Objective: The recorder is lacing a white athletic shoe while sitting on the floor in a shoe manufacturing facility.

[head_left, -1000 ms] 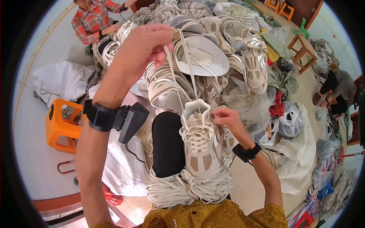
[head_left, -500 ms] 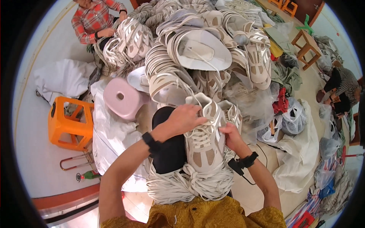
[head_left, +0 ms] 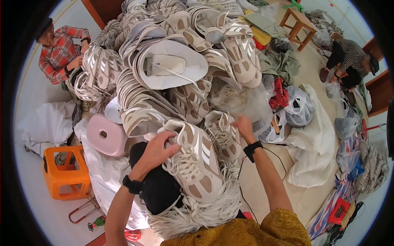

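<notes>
A beige and white lace-up shoe upper [head_left: 201,160] lies tilted over my lap, its toe toward me. My left hand [head_left: 158,151] grips its collar from the left, thumb and fingers around the edge. Beyond its right side is a second, similar shoe upper [head_left: 223,133]. My right hand [head_left: 246,128] is at that one's right edge, fingertips drawn together; whatever they pinch is too small to make out. A black padded piece [head_left: 162,190] sits under my left wrist. A thick bundle of off-white laces [head_left: 193,217] spreads across my lap.
A big heap of stacked uppers [head_left: 143,94] rises in front. At left are a pink stool [head_left: 108,137] and an orange stool [head_left: 65,174]. Plastic bags [head_left: 298,110] and a wooden stool [head_left: 297,28] stand right. Two other people sit at far left and far right.
The view has shifted right. My right hand has left the near shoe upper's side and moved to the second one. My left hand stays at the near upper's collar; that upper now leans more.
</notes>
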`<state>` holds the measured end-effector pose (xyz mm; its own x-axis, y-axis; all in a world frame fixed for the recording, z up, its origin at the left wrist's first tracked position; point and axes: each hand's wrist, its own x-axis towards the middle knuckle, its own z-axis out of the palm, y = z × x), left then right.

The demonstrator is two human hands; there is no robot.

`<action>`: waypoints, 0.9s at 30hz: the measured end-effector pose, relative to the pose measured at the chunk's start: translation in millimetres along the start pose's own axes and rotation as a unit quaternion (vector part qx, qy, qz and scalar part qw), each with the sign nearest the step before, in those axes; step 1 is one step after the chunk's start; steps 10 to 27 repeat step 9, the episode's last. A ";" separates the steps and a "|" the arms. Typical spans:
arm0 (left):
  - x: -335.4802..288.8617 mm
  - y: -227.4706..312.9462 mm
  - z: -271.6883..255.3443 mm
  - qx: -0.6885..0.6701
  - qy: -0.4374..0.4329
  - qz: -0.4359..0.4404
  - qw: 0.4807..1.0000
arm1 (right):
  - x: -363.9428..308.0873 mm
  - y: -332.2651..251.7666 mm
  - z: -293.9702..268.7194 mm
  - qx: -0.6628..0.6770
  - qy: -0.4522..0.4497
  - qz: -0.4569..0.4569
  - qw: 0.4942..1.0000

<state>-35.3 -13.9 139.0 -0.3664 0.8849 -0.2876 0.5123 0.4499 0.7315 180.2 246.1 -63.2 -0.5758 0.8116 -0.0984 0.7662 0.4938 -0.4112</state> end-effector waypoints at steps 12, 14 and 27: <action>0.3 0.7 -4.7 -0.012 0.035 0.007 0.999 | -24.8 20.3 53.0 0.542 -0.237 0.180 0.786; 0.3 0.7 -4.7 -0.012 0.035 0.007 0.999 | -24.8 20.3 53.0 0.542 -0.237 0.180 0.786; 0.3 0.7 -4.7 -0.012 0.035 0.007 0.999 | -24.8 20.3 53.0 0.542 -0.237 0.180 0.786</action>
